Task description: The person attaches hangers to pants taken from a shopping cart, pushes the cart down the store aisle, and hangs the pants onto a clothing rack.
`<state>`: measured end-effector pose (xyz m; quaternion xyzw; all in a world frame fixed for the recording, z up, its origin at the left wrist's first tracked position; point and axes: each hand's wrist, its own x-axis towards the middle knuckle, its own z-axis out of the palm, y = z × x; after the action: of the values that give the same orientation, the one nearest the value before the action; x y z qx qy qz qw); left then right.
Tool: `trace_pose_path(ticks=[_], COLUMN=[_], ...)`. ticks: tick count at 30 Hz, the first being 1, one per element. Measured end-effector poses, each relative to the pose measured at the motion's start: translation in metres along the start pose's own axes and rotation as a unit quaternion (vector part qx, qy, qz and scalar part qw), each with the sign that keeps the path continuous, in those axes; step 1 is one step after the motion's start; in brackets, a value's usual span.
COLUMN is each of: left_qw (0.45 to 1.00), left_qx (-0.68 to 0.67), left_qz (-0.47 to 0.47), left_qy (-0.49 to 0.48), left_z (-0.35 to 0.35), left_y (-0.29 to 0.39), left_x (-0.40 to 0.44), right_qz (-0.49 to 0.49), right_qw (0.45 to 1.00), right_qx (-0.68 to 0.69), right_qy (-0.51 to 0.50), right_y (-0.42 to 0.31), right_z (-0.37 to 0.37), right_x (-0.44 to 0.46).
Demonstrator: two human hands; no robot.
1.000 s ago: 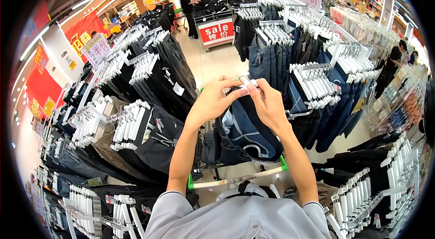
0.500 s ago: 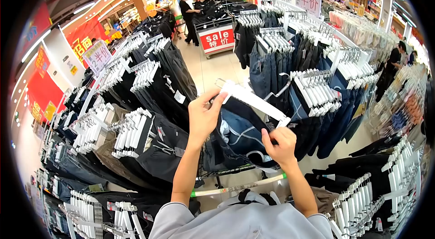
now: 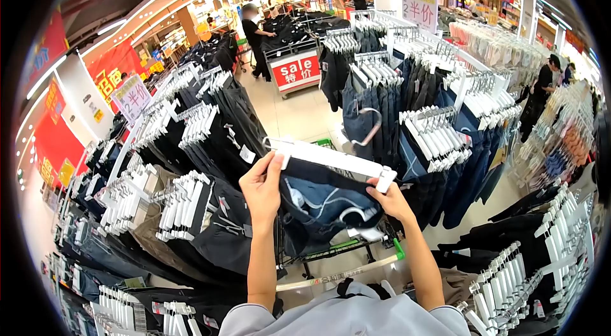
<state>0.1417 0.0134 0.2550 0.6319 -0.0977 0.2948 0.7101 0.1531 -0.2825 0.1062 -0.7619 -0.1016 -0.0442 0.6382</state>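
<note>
Between my hands is a white trouser hanger (image 3: 334, 158) with a metal hook at its top, tilted down to the right. A pair of dark blue jeans (image 3: 321, 199) with a black waistband hangs along it, partly folded. My left hand (image 3: 262, 186) pinches the hanger's left end and the waistband corner, thumb on top. At the other end, my right hand (image 3: 391, 201) grips the waistband just below the right clip, its fingers partly hidden. Whether the right clip is closed on the cloth, I cannot tell. Beneath the jeans, the shopping cart's handle (image 3: 340, 275) crosses in front of my body.
Racks of dark trousers (image 3: 216, 205) on white hangers stand close on the left. Jeans on a rack (image 3: 439, 139) stand at the right, with more hangers (image 3: 503, 288) at lower right. Ahead, a person in black stands beside a bin with a red sale sign (image 3: 296, 71).
The hanger and jeans have moved left and lower in view. My right hand has shifted closer to the right clip, and the waistband now lies nearer the hanger bar.
</note>
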Motion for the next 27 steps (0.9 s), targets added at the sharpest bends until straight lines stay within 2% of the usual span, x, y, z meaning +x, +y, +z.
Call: trace_pose_path(ticks=[1,4,7,10,14,15,16,18,20,22,24,27], left_qw=[1.0,0.998,0.997,0.998,0.997,0.997,0.997,0.996,0.995,0.988,0.99,0.989], left_qx=[-0.003,0.002,0.001,-0.02,-0.055,-0.05,-0.051,-0.038,-0.041,-0.056,-0.048,-0.047], left_qz=[0.011,0.02,-0.004,-0.018,-0.039,-0.047,-0.047,-0.083,-0.086,-0.127,-0.121,-0.136], left_qy=[0.009,0.057,0.074,0.064,0.047,0.04,0.041,0.001,-0.032,-0.061,-0.059,-0.047], left_z=[-0.006,-0.018,-0.038,-0.044,-0.049,-0.051,-0.054,-0.066,-0.081,-0.088,-0.095,-0.101], left_y=[-0.002,-0.007,-0.019,-0.026,-0.038,-0.039,-0.041,-0.049,-0.06,-0.065,-0.074,-0.079], left_x=[0.001,0.004,0.006,-0.001,-0.008,-0.009,-0.01,-0.011,-0.01,-0.01,-0.011,-0.014], right_qz=[0.01,0.016,0.024,0.005,0.01,-0.016,-0.009,-0.069,-0.067,-0.064,-0.077,-0.101], right_qw=[0.995,0.994,0.989,0.993,0.996,0.995,0.996,0.994,0.996,0.997,0.995,0.995], right_qx=[0.096,0.089,0.147,0.098,0.083,0.098,0.089,0.087,0.062,0.04,0.023,-0.005], right_qy=[-0.028,-0.064,-0.025,-0.068,0.018,0.027,0.017,0.022,-0.004,-0.03,-0.051,-0.015], right_y=[-0.002,-0.014,-0.048,-0.076,-0.073,-0.075,-0.076,-0.08,-0.093,-0.098,-0.1,-0.111], right_z=[0.002,-0.002,-0.005,-0.017,-0.014,-0.016,-0.022,-0.022,-0.025,-0.023,-0.02,-0.013], right_x=[-0.002,-0.005,-0.008,-0.009,0.001,0.0,-0.001,-0.001,-0.001,-0.003,-0.004,-0.01])
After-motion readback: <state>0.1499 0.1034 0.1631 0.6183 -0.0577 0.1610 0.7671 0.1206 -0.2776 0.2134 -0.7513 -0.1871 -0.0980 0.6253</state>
